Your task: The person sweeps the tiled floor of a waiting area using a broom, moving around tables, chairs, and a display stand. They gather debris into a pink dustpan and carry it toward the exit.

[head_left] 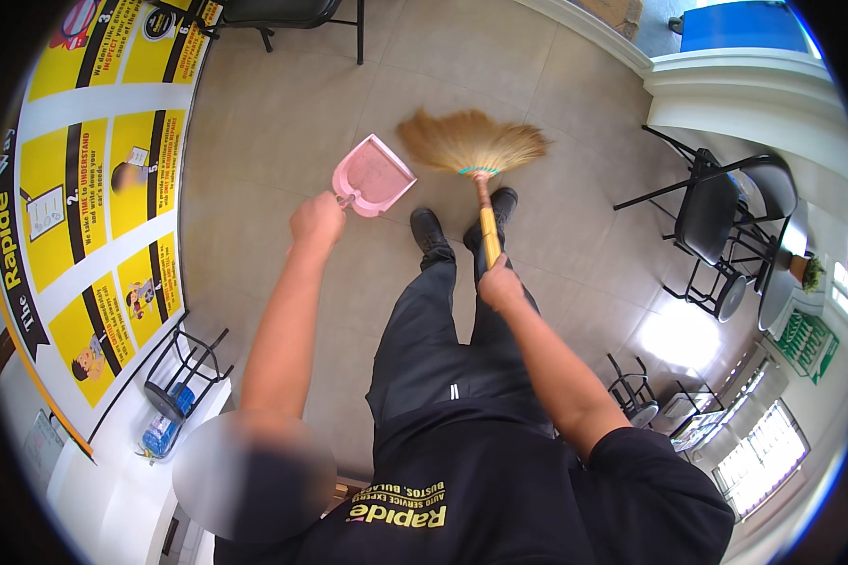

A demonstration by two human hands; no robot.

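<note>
My left hand (318,220) is closed round the handle of a pink dustpan (377,176), whose open edge faces away to the upper right. My right hand (501,284) grips the yellow handle of a soft straw broom (474,143). The broom's tan bristles fan out in front of my shoes, to the right of the dustpan and a small gap apart from it. Whether any dirt lies in the pan is too small to tell.
Grey tiled floor (292,104) lies around my black shoes (430,232). Black chairs (707,212) stand at the right by a round table. Another dark chair (283,11) is at the far left. A yellow and white poster wall (104,245) runs along the left, near a stool (166,399).
</note>
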